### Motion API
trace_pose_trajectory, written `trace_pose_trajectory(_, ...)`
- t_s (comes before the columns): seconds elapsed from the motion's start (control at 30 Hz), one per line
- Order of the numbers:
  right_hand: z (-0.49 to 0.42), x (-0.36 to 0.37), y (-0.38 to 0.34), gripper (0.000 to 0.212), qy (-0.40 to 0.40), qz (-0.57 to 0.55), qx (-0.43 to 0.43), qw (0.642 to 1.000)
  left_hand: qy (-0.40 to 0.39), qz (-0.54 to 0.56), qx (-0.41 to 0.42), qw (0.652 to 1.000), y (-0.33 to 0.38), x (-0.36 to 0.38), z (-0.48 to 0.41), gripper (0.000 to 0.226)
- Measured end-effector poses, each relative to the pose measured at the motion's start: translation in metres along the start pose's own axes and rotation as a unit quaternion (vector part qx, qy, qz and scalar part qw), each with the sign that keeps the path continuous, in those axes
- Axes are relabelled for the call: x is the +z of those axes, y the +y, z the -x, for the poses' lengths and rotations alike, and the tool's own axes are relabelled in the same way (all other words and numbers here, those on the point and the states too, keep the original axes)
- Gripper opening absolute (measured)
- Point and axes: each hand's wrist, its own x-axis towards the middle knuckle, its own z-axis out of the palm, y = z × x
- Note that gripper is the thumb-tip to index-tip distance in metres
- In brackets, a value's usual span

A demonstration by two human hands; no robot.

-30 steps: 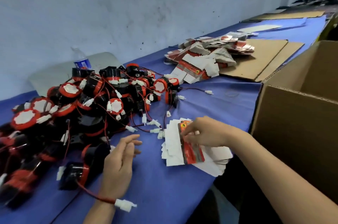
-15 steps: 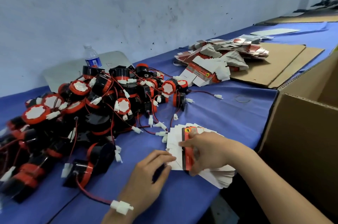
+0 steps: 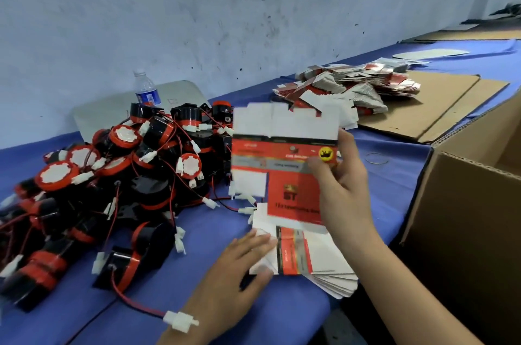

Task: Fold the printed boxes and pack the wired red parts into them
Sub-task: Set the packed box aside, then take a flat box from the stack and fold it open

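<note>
My right hand [image 3: 342, 184] grips a flat printed box blank [image 3: 282, 158], red, black and white, and holds it up above the table. Below it lies a stack of flat box blanks [image 3: 318, 260] near the table's front edge. My left hand [image 3: 234, 277] rests palm down with its fingertips on the stack's left edge. To the left, a big pile of black and red wired parts [image 3: 112, 184] with white connectors covers the blue table [image 3: 267, 316]. One white connector [image 3: 180, 321] on a red wire lies across my left wrist.
A large open cardboard carton [image 3: 468, 220] stands at the right. More flat printed box blanks [image 3: 346, 88] are heaped at the back, beside brown cardboard sheets [image 3: 423, 108]. A water bottle [image 3: 145, 89] stands by the wall behind the parts. A rubber band [image 3: 376, 158] lies near the carton.
My right hand has lifted one box blank off the stack and raised it upright. My left hand has moved right onto the stack's edge.
</note>
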Motion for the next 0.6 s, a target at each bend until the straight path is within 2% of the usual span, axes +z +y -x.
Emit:
trace_pose_trajectory(0.07, 0.0, 0.003, 0.004, 0.034, -0.045, -0.019, 0.117, 0.992, 0.139, 0.104, -0.054, 0.983, 0.006, -0.005, -0.002, 0.039)
trace_pose_trajectory(0.1, 0.0, 0.006, 0.008, 0.033, -0.073, -0.01, 0.179, 0.981, 0.199, 0.175, -0.094, 0.96, 0.005, -0.009, -0.003, 0.035)
trace_pose_trajectory(0.13, 0.001, 0.008, 0.013, 0.031, -0.091, -0.001, 0.236, 0.968, 0.234, 0.265, -0.13, 0.926, 0.004, -0.014, -0.007, 0.037)
trace_pose_trajectory(0.2, 0.004, 0.015, 0.022, 0.031, -0.107, 0.02, 0.297, 0.948, 0.264, 0.401, -0.142, 0.866, 0.004, -0.02, -0.007, 0.045)
trace_pose_trajectory(0.3, 0.009, 0.025, 0.034, 0.035, -0.092, 0.078, 0.276, 0.954, 0.273, 0.507, -0.113, 0.809, 0.006, -0.023, -0.001, 0.046)
trace_pose_trajectory(0.4, 0.01, 0.032, 0.039, 0.035, -0.073, 0.076, 0.276, 0.955, 0.286, 0.572, -0.151, 0.754, 0.006, -0.026, -0.001, 0.048)
trace_pose_trajectory(0.6, 0.014, 0.038, 0.04, 0.031, -0.09, 0.034, 0.263, 0.96, 0.254, 0.646, -0.179, 0.698, 0.011, -0.031, -0.003, 0.053)
